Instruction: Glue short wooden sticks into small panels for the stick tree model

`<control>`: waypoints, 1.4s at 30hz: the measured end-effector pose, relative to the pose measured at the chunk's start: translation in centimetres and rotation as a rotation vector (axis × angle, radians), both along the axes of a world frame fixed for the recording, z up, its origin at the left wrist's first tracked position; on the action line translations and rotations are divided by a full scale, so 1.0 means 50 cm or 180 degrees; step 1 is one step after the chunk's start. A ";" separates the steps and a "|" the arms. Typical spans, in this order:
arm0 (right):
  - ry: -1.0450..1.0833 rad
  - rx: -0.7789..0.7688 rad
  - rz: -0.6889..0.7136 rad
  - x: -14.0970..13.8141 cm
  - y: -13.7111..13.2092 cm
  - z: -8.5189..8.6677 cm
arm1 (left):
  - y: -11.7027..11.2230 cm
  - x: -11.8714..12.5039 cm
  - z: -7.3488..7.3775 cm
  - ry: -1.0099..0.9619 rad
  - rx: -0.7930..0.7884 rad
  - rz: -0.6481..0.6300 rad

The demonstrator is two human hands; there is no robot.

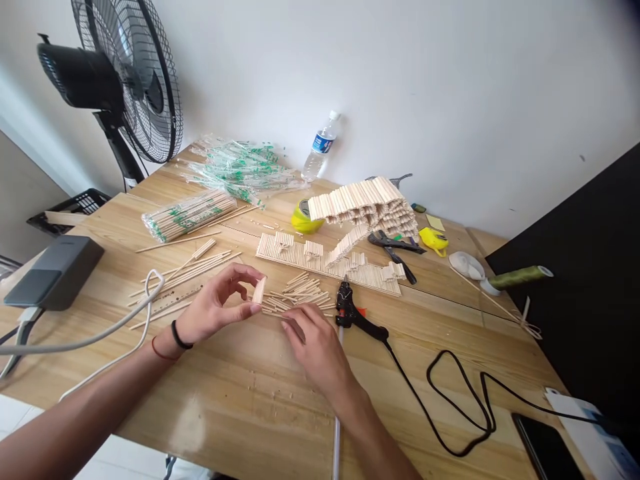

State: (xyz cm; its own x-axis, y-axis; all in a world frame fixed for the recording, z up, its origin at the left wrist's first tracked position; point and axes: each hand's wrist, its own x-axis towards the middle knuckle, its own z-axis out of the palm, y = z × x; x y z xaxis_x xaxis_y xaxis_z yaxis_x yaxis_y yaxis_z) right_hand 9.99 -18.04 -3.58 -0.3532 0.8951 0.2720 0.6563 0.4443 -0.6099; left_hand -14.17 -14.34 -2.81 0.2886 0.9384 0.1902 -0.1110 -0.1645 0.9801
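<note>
The left hand (215, 308) is raised a little off the table (240, 393), thumb and fingertips closed on a small wooden block (259, 290) that it holds on end, tilted. A black band and a red string circle that wrist.

The right hand (316, 352) lies low and flat over the table, just right of the left, fingers stretched out and loose. It grips nothing that shows, and its fingertips reach the near edge of the stick pile (300, 295). The pile sits between the two hands and just beyond them, right of the block.

Just right of the right hand lies a black glue gun (353, 313), its cord (450, 400) looping away to the right. Beyond both hands stands a flat stick panel (320, 259) with a curved stick model (365, 203) rising over it. Pliers (395, 245) lie right of the model.

Left of the left hand are loose long sticks (190, 267) and a white cable (120, 320). Further left sits a grey box (55, 272). A wrapped chopstick bundle (187, 215) lies well beyond the left hand, with a fan (127, 80) behind it. A water bottle (320, 147) stands by the wall.
</note>
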 end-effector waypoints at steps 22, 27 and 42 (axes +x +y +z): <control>-0.0090 -0.0519 0.0414 0.003 -0.046 -0.002 | -0.017 0.002 0.005 0.0985 0.0691 -0.0163; -0.0271 -0.0361 0.0361 -0.008 -0.057 -0.010 | -0.016 0.005 0.004 0.0889 0.0607 -0.0157; 0.1943 -0.2484 0.0368 0.027 -0.033 0.027 | -0.008 0.002 -0.001 0.0802 0.0588 0.0075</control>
